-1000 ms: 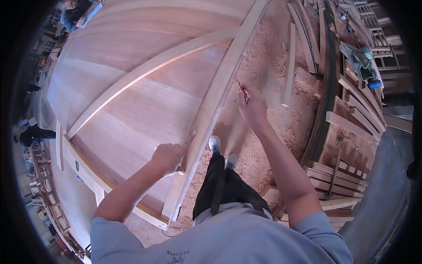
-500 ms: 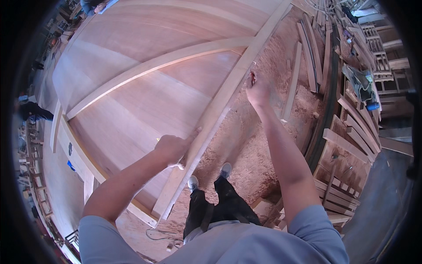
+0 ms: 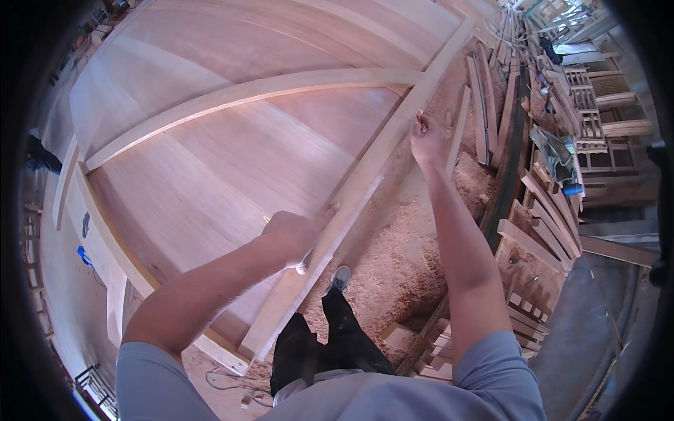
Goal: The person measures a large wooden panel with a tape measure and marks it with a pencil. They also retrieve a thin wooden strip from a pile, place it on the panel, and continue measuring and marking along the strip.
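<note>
A long pale wooden board [image 3: 358, 168] runs diagonally along the right side of a large wooden panel. My left hand [image 3: 291, 235] rests over this board near its lower end, index finger stretched along it, the other fingers curled. A small yellow bit [image 3: 267, 219] sticks out behind that hand; whatever the curled fingers hold is hidden. Farther along, at the board's right edge, my right hand [image 3: 430, 146] is closed on a small red-and-dark object [image 3: 421, 123], too small to name, with its tip by the wood. A curved wooden strip [image 3: 246, 92] spans the panel and meets the board.
Sawdust [image 3: 400, 238] covers the floor around my feet. Loose lumber [image 3: 484, 105] lies beyond my right arm, with curved pieces [image 3: 554, 210] stacked closer. A cable [image 3: 232, 386] lies near the panel's lower corner. A blue clamp-like thing [image 3: 84, 256] is at the left frame edge.
The view has shifted, and I have stepped slightly, with one shoe now out of sight. My right hand remains at the board's edge, its red object nearer the wood. The left hand stays on the board.
</note>
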Motion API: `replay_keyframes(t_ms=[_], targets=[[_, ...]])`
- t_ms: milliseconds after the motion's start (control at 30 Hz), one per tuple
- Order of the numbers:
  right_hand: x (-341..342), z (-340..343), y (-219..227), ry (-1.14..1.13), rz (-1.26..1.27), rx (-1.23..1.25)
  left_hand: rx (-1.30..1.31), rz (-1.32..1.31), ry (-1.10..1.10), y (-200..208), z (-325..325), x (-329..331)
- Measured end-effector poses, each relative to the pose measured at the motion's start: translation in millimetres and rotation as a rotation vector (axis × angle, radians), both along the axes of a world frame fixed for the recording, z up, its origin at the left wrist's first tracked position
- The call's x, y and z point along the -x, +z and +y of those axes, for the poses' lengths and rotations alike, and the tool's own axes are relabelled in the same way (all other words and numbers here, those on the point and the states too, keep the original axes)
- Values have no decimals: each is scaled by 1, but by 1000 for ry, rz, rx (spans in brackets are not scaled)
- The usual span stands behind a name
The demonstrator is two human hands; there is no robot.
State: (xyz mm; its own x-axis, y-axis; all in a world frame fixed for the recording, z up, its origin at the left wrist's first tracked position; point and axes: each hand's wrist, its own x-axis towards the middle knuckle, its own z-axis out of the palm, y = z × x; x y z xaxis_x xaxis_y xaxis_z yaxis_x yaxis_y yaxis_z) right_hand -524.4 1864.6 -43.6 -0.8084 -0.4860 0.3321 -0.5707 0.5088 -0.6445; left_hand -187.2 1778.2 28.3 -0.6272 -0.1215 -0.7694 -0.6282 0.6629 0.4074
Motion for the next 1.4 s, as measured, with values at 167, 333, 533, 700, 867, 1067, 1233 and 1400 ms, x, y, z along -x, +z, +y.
replay_keyframes(t_ms=[167, 333, 533, 700, 867, 1067, 1233, 1400], targets=[[-8, -8, 2, -32, -28, -28, 184, 119, -311, 15, -2, -7], [3, -11, -5, -59, -30, -22, 212, 160, -345, 13, -1, -7], [7, -13, -7, -62, -56, -26, 168, 151, -321, 19, -3, -5], [9, -16, -7, -81, -21, -32, 231, 173, -374, 21, -2, -6], [7, -18, 4, -69, -76, -61, 177, 185, -324, 21, -4, -7], [-20, 5, -1, -31, -109, -6, 245, 176, -381, 20, -1, -7], [-83, 27, 4, -9, -152, -18, 278, 168, -408, 20, 0, -8], [-157, 56, 1, 22, -212, 30, 324, 267, -443, 21, 3, -12]])
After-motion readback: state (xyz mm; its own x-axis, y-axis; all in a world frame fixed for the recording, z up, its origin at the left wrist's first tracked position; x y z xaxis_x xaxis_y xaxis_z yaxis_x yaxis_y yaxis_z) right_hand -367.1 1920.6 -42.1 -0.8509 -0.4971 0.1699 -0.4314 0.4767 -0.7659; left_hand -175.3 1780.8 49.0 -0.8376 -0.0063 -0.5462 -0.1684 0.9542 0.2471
